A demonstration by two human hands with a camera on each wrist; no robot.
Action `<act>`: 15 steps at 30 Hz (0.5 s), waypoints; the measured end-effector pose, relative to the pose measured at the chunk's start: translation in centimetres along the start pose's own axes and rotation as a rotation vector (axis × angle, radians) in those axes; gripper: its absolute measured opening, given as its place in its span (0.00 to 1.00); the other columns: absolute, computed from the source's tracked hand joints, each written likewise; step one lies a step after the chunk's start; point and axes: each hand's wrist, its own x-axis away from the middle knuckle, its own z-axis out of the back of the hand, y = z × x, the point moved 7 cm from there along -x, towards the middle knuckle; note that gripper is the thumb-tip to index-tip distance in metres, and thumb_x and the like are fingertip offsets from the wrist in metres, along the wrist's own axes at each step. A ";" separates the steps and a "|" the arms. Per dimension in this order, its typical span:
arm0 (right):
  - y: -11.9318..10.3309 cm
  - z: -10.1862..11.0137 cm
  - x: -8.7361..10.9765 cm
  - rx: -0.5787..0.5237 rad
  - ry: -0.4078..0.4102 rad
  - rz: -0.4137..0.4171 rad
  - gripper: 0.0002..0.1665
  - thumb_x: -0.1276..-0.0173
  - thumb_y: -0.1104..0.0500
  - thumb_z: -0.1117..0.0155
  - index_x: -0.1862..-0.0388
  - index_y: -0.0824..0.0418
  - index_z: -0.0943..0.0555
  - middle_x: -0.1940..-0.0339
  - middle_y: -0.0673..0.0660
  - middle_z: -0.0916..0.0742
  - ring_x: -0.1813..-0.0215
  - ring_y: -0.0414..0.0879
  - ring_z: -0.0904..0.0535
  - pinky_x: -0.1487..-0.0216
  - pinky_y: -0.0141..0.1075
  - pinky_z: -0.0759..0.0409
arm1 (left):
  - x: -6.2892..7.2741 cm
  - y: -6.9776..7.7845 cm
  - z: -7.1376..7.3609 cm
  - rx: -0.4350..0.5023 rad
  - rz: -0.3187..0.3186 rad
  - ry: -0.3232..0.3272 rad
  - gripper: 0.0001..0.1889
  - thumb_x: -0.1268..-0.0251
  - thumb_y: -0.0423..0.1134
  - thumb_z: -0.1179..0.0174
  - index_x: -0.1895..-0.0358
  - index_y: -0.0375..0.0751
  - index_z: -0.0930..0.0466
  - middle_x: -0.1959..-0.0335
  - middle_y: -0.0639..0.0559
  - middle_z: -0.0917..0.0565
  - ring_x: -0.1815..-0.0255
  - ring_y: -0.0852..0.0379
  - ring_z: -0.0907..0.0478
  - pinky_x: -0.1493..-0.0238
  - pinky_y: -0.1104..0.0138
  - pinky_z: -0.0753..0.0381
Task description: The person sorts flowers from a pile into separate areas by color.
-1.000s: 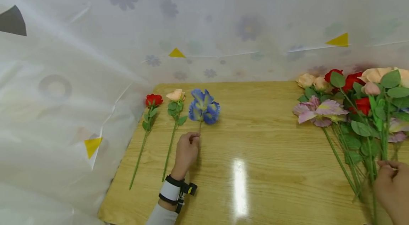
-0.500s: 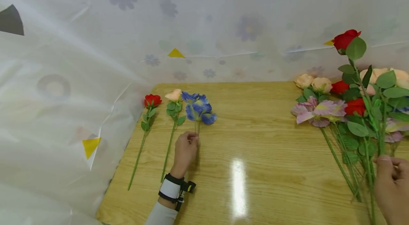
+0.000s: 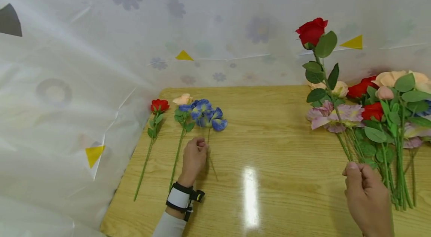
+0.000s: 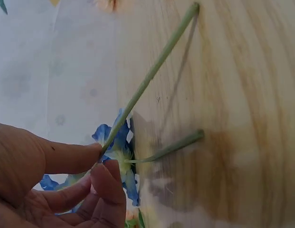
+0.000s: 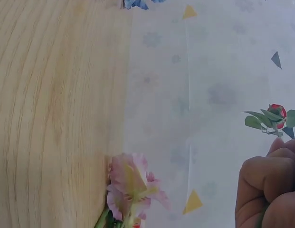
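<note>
My left hand (image 3: 194,158) pinches the stem (image 4: 148,78) of a blue iris (image 3: 199,107) between thumb and index finger, just above the table. Behind it, partly overlapped, a second blue iris (image 3: 219,123) lies on the wood, its stem (image 4: 178,146) showing in the left wrist view. At the right, my right hand (image 3: 367,197) grips a red rose (image 3: 312,33) by its stem and holds it upright. The bloom stands well above the table, before the wall sheet. Some curled fingers (image 5: 268,175) of this hand show in the right wrist view.
A single red rose (image 3: 159,105) and a peach rose (image 3: 183,99) lie side by side on the table (image 3: 276,136) at the left. Pink irises (image 3: 335,115) and several other flowers are heaped at the right. A patterned white sheet (image 3: 229,24) rises behind.
My right hand has drawn the red rose up out of the heap and carried it left. The held blue iris has shifted left off the other one, which stays on the table.
</note>
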 end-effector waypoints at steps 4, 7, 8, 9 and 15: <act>-0.8 -1.2 0.4 -0.006 -0.030 0.042 0.22 0.15 0.45 0.58 0.58 0.60 0.26 0.83 0.51 0.30 0.81 0.47 0.32 0.76 0.34 0.31 | -0.1 0.2 0.0 0.011 -0.021 -0.005 0.15 0.29 0.31 0.37 0.43 0.30 0.19 0.58 0.41 0.15 0.60 0.47 0.14 0.59 0.56 0.15; -0.9 -1.6 0.5 0.018 -0.055 0.025 0.23 0.15 0.43 0.59 0.56 0.60 0.26 0.82 0.52 0.30 0.80 0.48 0.32 0.76 0.34 0.31 | -0.2 0.3 -0.1 -0.008 -0.057 -0.012 0.15 0.28 0.31 0.38 0.42 0.30 0.19 0.58 0.40 0.14 0.60 0.45 0.15 0.60 0.55 0.15; -0.8 -1.7 0.5 0.028 -0.062 0.014 0.24 0.15 0.43 0.59 0.56 0.60 0.26 0.82 0.52 0.29 0.80 0.48 0.32 0.75 0.34 0.31 | -0.3 0.2 -0.2 -0.023 -0.070 -0.017 0.15 0.27 0.31 0.38 0.42 0.30 0.19 0.58 0.40 0.14 0.60 0.45 0.15 0.61 0.55 0.15; -0.7 -1.8 0.5 0.036 -0.068 0.006 0.24 0.15 0.42 0.60 0.56 0.60 0.26 0.82 0.52 0.29 0.80 0.48 0.32 0.76 0.34 0.31 | -0.3 0.2 -0.4 -0.042 -0.084 -0.023 0.15 0.27 0.32 0.38 0.41 0.30 0.19 0.58 0.39 0.14 0.60 0.45 0.15 0.62 0.55 0.15; -0.7 -2.5 0.5 0.060 -0.131 -0.003 0.25 0.15 0.41 0.60 0.53 0.59 0.25 0.83 0.53 0.30 0.82 0.49 0.33 0.74 0.34 0.28 | -0.8 -1.3 -1.2 -0.144 -0.078 -0.077 0.16 0.26 0.34 0.38 0.41 0.31 0.18 0.68 0.44 0.14 0.76 0.56 0.23 0.76 0.67 0.28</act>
